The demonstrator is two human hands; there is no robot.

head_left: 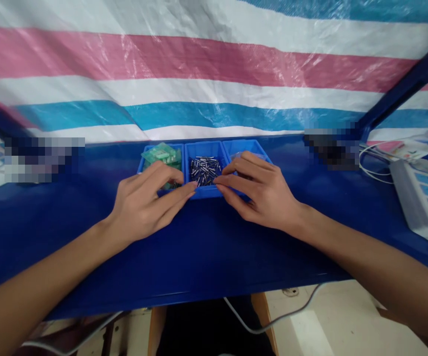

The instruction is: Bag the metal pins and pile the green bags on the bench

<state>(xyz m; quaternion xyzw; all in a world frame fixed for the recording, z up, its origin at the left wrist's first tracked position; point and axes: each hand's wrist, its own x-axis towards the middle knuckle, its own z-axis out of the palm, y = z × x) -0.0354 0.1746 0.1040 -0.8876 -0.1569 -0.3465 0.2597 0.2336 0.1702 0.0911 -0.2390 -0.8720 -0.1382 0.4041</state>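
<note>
Both hands rest at the near rim of the middle blue tray of small metal pins, at 12 o'clock on the bench. The left hand and right hand lie loosely open, fingertips nearly meeting, seemingly holding nothing; trays within easy reach.

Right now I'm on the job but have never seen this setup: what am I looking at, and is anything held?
One picture, from a camera worn on a person's head, looking down at their own bare hands. A blue table carries three blue bins: green parts on the left, small metal pins in the middle, the right one mostly hidden. The left hand and right hand rest at the bins' front edge, fingertips nearly meeting. Whether either has something in its grip cannot be told. A power strip lies far right.
</note>
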